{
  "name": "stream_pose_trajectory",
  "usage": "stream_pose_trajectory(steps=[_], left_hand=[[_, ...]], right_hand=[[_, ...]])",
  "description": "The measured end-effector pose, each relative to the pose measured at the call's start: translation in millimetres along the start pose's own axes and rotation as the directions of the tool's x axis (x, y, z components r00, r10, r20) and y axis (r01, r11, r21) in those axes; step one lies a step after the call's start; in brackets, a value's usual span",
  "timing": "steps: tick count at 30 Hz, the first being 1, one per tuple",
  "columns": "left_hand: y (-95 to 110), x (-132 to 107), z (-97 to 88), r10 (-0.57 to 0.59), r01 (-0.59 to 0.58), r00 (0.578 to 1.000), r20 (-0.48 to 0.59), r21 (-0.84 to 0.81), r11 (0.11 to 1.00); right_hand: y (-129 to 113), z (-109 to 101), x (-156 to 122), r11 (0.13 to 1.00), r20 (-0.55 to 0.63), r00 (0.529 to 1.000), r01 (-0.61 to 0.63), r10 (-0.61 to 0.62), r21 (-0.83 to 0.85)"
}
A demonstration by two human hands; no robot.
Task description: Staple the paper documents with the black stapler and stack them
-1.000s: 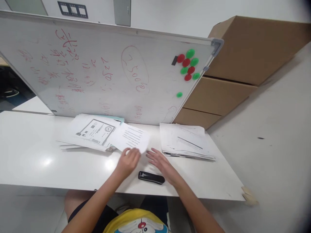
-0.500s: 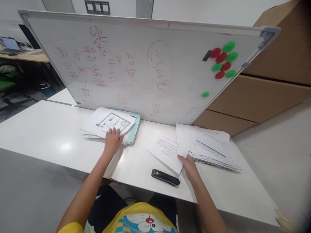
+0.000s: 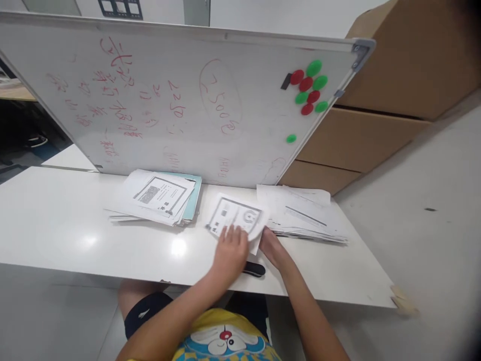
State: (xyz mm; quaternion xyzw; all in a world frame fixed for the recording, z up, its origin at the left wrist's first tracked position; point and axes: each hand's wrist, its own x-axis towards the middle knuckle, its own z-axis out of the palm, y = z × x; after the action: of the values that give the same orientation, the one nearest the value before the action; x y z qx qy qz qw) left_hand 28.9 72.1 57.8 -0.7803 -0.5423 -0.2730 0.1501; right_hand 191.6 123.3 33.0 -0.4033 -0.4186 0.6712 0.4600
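Note:
On the white table (image 3: 67, 230) a printed sheet with a framed form and a round seal (image 3: 236, 215) lies on another sheet in the middle. My left hand (image 3: 231, 250) rests on its near edge with the fingers laid flat. My right hand (image 3: 273, 248) pinches the sheets at their right corner. A black stapler (image 3: 254, 269) lies just below both hands, partly hidden by my left hand. A stack of papers on a teal folder (image 3: 160, 198) lies to the left and another stack of papers (image 3: 300, 215) to the right.
A whiteboard (image 3: 180, 100) with red writing and red and green magnets (image 3: 308, 90) leans at the back of the table. Brown cardboard boxes (image 3: 376, 100) stand at the right. The table's near edge runs just below my hands, with a torn corner (image 3: 402, 303).
My left hand left the left stack and brought a framed sheet to the middle, over the sheet my right hand held. Both hands now meet above the stapler.

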Motion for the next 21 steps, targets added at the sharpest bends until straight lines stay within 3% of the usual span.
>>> stream_pose_trajectory(steps=[2,5,7,9,10,11,12,14,16,18,21], left_hand=[[32,3,5.1,0.0,0.0,0.999,0.048,-0.018,1.0],[43,10,6.0,0.06,-0.039,0.992,0.114,-0.179,0.983],[29,19,6.3,0.032,-0.001,0.996,0.086,-0.336,0.942],[3,30,10.9,-0.185,0.174,0.982,0.025,-0.478,0.861],[-11,36,15.2,-0.339,0.296,0.94,0.027,-0.554,0.778],[-26,42,20.4,-0.457,0.403,0.885,0.09,-0.64,0.654],[-40,46,26.1,-0.498,0.475,0.841,0.214,-0.732,0.488],[-62,52,36.4,-0.356,0.543,0.811,0.464,-0.822,0.168],[-75,51,42.5,-0.176,0.573,0.808,0.562,-0.819,0.016],[-79,47,43.4,-0.115,0.585,0.807,0.579,-0.811,0.013],[-72,36,36.1,-0.082,0.606,0.795,0.6,-0.791,0.087]], right_hand=[[-9,-7,-7,0.999,0.096,0.995,0.021,-0.024,0.033],[-19,-23,-15,0.996,-0.026,0.998,0.061,-0.063,-0.071],[-22,-33,-17,0.979,-0.139,0.983,0.089,-0.116,-0.182],[-23,-43,-17,0.957,-0.2,0.963,0.126,-0.181,-0.26],[-22,-47,-15,0.953,-0.211,0.956,0.146,-0.205,-0.266],[-20,-51,-13,0.952,-0.221,0.95,0.162,-0.222,-0.261],[-17,-55,-11,0.952,-0.232,0.945,0.17,-0.23,-0.253],[-10,-61,-8,0.956,-0.252,0.94,0.171,-0.23,-0.237],[-1,-64,-6,0.959,-0.266,0.936,0.173,-0.231,-0.224],[7,-65,-9,0.953,-0.287,0.924,0.185,-0.252,-0.241],[14,-65,-20,0.939,-0.327,0.905,0.175,-0.272,-0.297]])
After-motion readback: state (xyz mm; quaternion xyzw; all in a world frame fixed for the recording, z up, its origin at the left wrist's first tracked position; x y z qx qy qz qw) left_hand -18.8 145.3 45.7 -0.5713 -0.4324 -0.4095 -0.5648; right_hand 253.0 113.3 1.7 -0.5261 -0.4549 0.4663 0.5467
